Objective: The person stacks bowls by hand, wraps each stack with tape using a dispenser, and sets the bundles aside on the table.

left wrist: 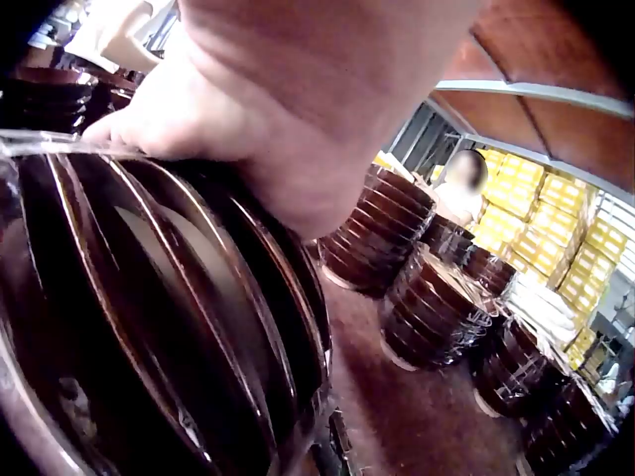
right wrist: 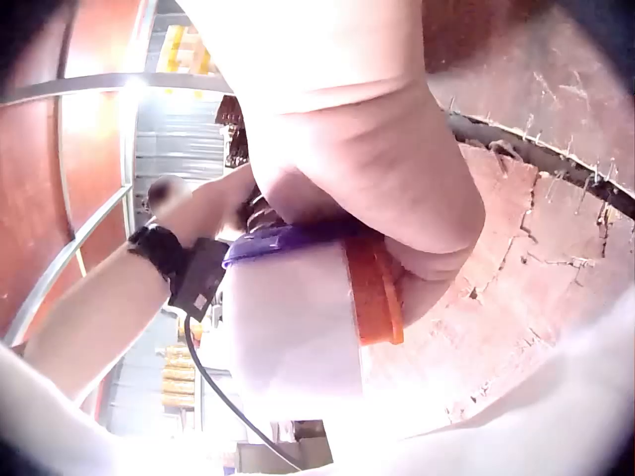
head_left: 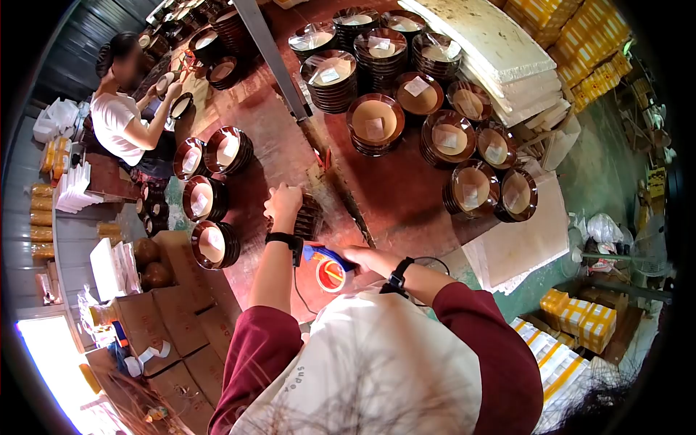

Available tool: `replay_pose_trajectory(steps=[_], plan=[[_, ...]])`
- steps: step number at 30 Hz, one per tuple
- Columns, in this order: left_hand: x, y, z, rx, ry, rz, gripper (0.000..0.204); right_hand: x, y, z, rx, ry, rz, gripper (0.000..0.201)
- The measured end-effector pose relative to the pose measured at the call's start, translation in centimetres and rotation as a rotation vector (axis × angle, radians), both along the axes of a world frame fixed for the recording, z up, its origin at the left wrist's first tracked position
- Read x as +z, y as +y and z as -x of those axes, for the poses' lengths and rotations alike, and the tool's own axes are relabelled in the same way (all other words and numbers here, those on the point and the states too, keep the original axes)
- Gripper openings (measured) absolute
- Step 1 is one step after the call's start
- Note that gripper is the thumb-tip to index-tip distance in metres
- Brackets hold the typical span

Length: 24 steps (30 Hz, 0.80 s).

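My left hand (head_left: 283,204) lies over a stack of glossy dark-brown bowls (head_left: 309,219), its fingers bent over the edge. Up close in the left wrist view, the bowls' ridged rims (left wrist: 164,288) show under the hand, with clear film along one end. My right hand (head_left: 357,255) grips a blue and orange tape dispenser (head_left: 332,272) low in front of my body. A wide roll of tape (right wrist: 293,317) sits in it, seen pale in the right wrist view. Part of the right hand's grip is hidden behind the dispenser.
Film-wrapped bowl stacks (head_left: 375,119) with paper labels stand across the red table (head_left: 275,138), and more stand at the left (head_left: 212,243). A metal post (head_left: 272,58) rises from the table. Another person (head_left: 119,116) handles bowls at the far left. Cardboard boxes (head_left: 156,319) lie left of me.
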<state>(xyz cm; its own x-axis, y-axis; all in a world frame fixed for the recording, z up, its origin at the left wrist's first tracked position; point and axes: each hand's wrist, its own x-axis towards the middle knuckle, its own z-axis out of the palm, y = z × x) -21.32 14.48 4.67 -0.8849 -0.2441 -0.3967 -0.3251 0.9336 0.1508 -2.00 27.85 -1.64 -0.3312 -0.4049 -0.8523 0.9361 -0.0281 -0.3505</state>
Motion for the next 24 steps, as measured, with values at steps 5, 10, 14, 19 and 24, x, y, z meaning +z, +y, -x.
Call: replay_pose_trajectory(steps=[5,10,14,19,24], plan=[[1.7,0.5,-0.2,-0.017,-0.022,-0.009,0.058,-2.4,-0.8,0.3,-0.017,0.024,0.019,0.031],[2.2,1.1,-0.5,0.025,-0.064,-0.004,0.058,1.0,-1.4,0.9,0.124,0.167,0.251,0.035],[-0.7,0.4,0.4,0.053,-0.012,0.001,0.063,-7.6,-7.5,1.0,0.059,0.53,0.36,0.032],[1.5,0.4,0.1,0.033,-0.014,0.031,0.062,1.8,-6.7,4.2,0.373,0.216,-0.122,0.044],[-3.6,-2.3,1.8,-0.692,0.032,0.068,0.037,7.3,3.1,1.7,0.392,0.31,0.077,0.05]])
